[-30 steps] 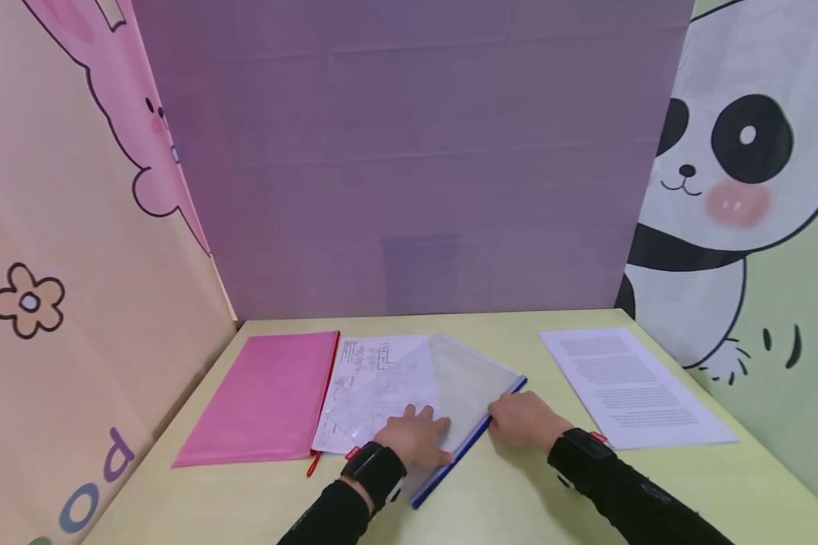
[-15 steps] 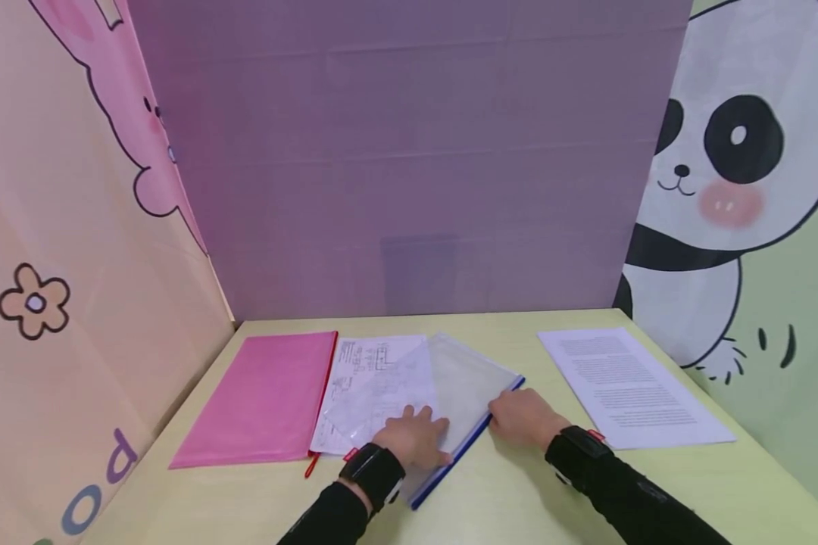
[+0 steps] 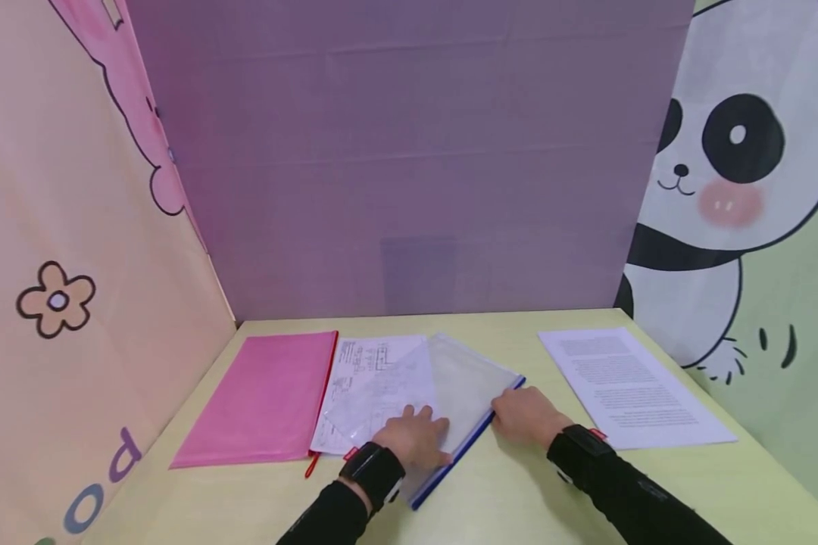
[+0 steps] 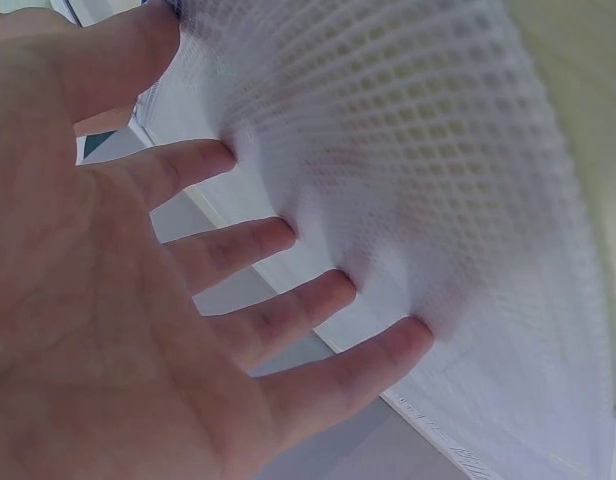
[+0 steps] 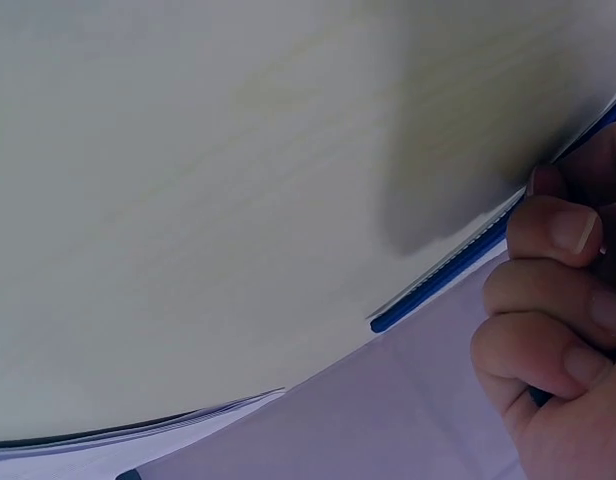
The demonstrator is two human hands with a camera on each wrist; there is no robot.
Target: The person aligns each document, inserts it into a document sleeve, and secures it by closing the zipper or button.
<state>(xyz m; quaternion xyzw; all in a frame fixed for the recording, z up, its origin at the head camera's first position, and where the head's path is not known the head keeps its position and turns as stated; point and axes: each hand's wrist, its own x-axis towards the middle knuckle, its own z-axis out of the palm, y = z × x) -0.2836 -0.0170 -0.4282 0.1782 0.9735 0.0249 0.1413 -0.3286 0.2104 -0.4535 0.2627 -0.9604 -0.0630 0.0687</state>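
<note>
A clear mesh folder (image 3: 473, 371) with a blue zip edge (image 3: 473, 437) lies slanted on the table, its left part over a printed sheet (image 3: 361, 371). My left hand (image 3: 414, 437) rests on the folder with fingers spread; in the left wrist view the fingertips of that hand (image 4: 178, 260) press into the mesh (image 4: 418, 130). My right hand (image 3: 526, 416) pinches the blue edge near its upper end. Seen in the right wrist view, the fingers of the right hand (image 5: 563, 290) are curled at the blue zip (image 5: 448, 270).
A pink folder (image 3: 259, 401) with a red zip lies left of the printed sheet, its red pull near the sheet's lower corner. Another printed sheet (image 3: 634, 386) lies at the right of the table (image 3: 211, 507). Purple, pink and panda-printed panels stand around the table.
My right hand has shifted very slightly to the right at the blue edge. The left hand and the folder look nearly unmoved.
</note>
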